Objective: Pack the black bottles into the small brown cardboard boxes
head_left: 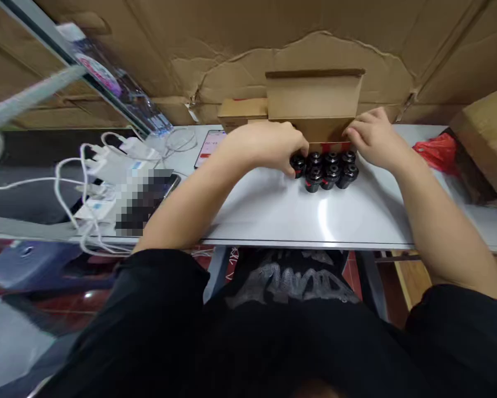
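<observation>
Here, your left hand grasps a glossy black cylinder; right hand, the open brown cardboard box at twelve o'clock.

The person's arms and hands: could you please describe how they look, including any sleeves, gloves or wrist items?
The left hand and right hand wear no gloves. Both forearms are bare, with no watch or bracelet visible. The left sleeve and right sleeve are short, loose and black, without visible markings.
</observation>
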`<state>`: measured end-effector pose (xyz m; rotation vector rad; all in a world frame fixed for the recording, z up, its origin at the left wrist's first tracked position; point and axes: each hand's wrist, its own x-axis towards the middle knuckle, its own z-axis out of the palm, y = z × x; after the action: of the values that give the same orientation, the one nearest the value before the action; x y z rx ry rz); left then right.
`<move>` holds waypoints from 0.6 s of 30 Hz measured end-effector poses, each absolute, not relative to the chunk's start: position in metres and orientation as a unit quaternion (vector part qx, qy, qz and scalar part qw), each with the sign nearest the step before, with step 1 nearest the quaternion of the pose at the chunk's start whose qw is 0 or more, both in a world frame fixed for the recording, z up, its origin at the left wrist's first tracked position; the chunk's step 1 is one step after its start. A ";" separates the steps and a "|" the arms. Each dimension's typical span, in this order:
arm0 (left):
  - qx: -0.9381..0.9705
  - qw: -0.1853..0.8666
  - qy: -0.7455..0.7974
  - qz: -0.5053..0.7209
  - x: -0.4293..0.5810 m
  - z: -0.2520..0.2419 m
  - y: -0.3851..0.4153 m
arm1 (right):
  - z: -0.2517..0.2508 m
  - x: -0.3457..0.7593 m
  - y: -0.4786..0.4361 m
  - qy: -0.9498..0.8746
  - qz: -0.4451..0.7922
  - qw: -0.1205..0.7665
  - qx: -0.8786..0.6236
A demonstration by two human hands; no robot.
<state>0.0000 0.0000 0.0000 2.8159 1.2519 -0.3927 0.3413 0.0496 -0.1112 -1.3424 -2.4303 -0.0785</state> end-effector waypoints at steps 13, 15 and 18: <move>0.881 0.047 0.438 -0.171 -0.023 -0.039 -0.023 | -0.125 0.345 0.056 -0.857 -0.028 0.237 -0.457; 0.890 0.074 0.421 -0.159 -0.032 -0.049 -0.019 | -0.128 0.347 0.059 -0.856 -0.040 0.250 -0.451; 0.897 0.116 0.413 -0.109 -0.041 -0.062 -0.014 | -0.131 0.350 0.062 -0.862 -0.043 0.244 -0.443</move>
<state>-0.0409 -0.0140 -0.0616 2.6260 1.2110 -0.3197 0.3502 0.0623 -0.1307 -1.2090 -2.3531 -0.1185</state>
